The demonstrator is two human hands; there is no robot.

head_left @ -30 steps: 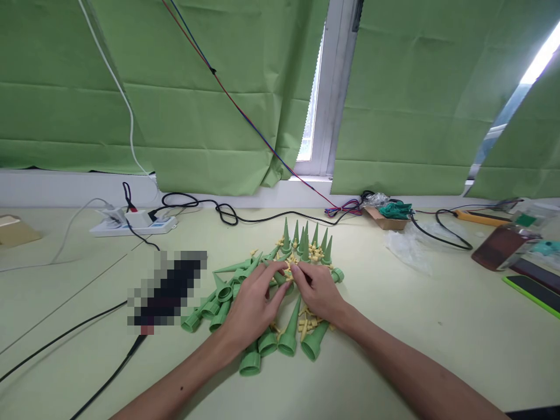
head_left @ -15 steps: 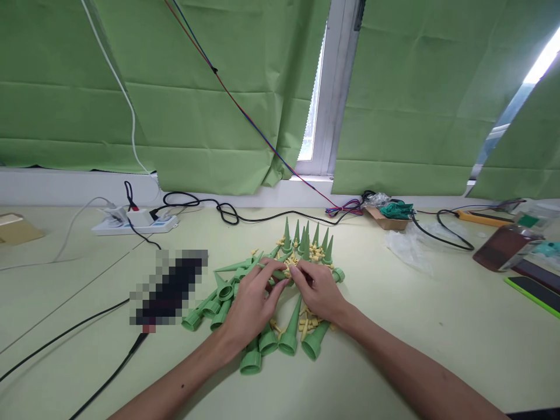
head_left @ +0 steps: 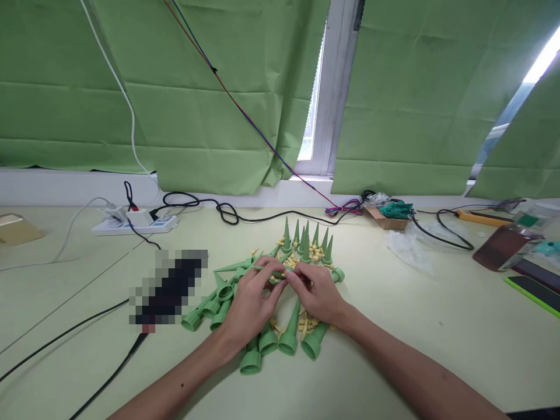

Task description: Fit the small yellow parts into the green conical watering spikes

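My left hand (head_left: 249,297) is closed around a green plastic cone (head_left: 276,273), which lies sideways with its tip to the left. At the cone's right end, my right hand (head_left: 321,293) pinches a small yellow plastic piece (head_left: 284,275), mostly covered by the fingertips. The two hands' fingertips meet there. Green cones with wide ribbed caps lie around both hands, such as one cone (head_left: 289,338) in front. Behind the hands, several cones (head_left: 287,236) stand upright, tips up. Loose yellow pieces (head_left: 308,322) are scattered among them.
A blurred dark device (head_left: 170,289) with a cable lies to the left. A white power strip (head_left: 135,224) and black cables run along the back. At right are a small cardboard box (head_left: 387,220), clear plastic wrap (head_left: 409,251), a bottle of dark liquid (head_left: 501,248) and a green-edged phone (head_left: 534,291).
The right fingertips have shifted slightly left and down against the end of the held cone, covering more of the yellow piece. My left hand stays almost still.
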